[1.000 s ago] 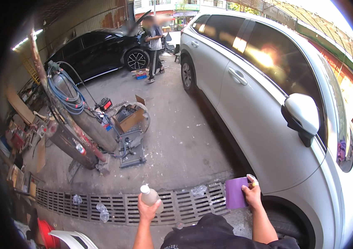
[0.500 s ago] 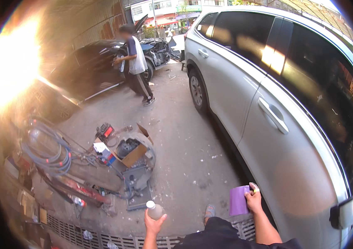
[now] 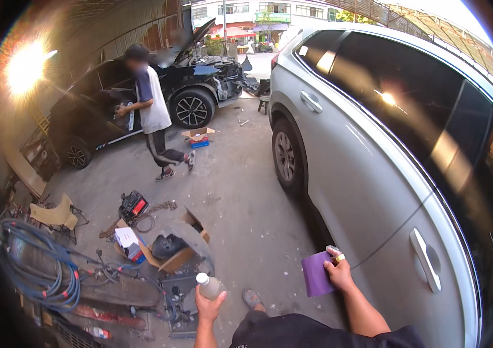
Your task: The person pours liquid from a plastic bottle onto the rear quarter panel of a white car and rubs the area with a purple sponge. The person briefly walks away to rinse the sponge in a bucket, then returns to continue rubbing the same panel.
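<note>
My left hand (image 3: 207, 308) is closed around a small translucent bottle (image 3: 211, 286) with a white cap, held upright at a slight tilt. A purple square sheet (image 3: 318, 275), perhaps sandpaper, is pinched in my right hand (image 3: 339, 274). Something yellowish sits around one finger of that hand, too small to make out. Close by my right hand is the lower side of a silver car (image 3: 368, 214), its rear wheel (image 3: 286, 152) farther ahead. Whether the sheet touches the car cannot be told; it appears apart from it.
To the left lie coiled blue hoses (image 3: 55, 284), an opened cardboard box (image 3: 175, 260) and a red-and-black device (image 3: 134, 205) on the floor. A person (image 3: 152, 104) walks beside a dark car (image 3: 200, 75) with a raised hood. A small box (image 3: 199, 135) stands near its wheel.
My view has shifted forward along the silver car. Both hands keep their hold on the bottle and the purple sheet. The other person has stepped left.
</note>
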`<action>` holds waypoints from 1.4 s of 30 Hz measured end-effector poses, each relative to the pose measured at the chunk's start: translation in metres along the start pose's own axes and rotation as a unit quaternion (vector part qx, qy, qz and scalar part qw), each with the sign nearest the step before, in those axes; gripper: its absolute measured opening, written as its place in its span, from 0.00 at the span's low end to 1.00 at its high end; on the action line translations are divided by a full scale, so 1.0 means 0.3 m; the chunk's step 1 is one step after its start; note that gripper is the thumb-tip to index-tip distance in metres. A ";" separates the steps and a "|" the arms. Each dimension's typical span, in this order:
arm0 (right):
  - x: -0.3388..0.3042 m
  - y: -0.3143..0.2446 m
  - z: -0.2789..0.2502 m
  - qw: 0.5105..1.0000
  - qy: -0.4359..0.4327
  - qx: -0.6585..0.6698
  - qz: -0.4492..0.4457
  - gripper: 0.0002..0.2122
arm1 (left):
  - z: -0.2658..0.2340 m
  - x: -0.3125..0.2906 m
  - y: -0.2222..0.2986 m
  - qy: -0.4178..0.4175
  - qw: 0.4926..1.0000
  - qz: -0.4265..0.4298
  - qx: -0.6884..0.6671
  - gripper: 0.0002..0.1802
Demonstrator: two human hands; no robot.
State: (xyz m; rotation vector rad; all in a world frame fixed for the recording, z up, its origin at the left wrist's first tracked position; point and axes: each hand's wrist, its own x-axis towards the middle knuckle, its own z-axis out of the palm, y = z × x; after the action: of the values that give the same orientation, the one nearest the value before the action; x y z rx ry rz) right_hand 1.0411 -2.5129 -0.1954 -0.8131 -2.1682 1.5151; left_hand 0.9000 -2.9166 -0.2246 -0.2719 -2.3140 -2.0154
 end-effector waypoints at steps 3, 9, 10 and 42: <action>0.229 -0.038 0.109 0.998 0.028 0.045 0.035 0.22 | 0.066 0.323 -0.020 -0.005 0.999 0.002 0.033 0.34; 0.665 -0.182 0.295 0.993 0.053 0.108 0.014 0.20 | 0.121 0.922 -0.019 -0.031 0.997 0.032 0.058 0.36; 0.746 -0.189 0.326 0.991 0.071 0.117 -0.002 0.20 | 0.142 1.015 -0.031 -0.031 0.997 0.034 0.060 0.36; 3.535 -0.768 1.430 0.993 -0.066 0.077 0.055 0.26 | 0.706 3.797 -0.507 0.070 0.997 -0.024 -0.003 0.31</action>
State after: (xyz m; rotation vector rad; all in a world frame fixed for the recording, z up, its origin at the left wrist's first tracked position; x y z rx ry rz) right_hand -0.0816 -2.1970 -0.1565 -0.8120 -2.0963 1.8128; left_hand -0.2307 -2.6215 -0.2198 -0.0737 -2.2510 -1.9927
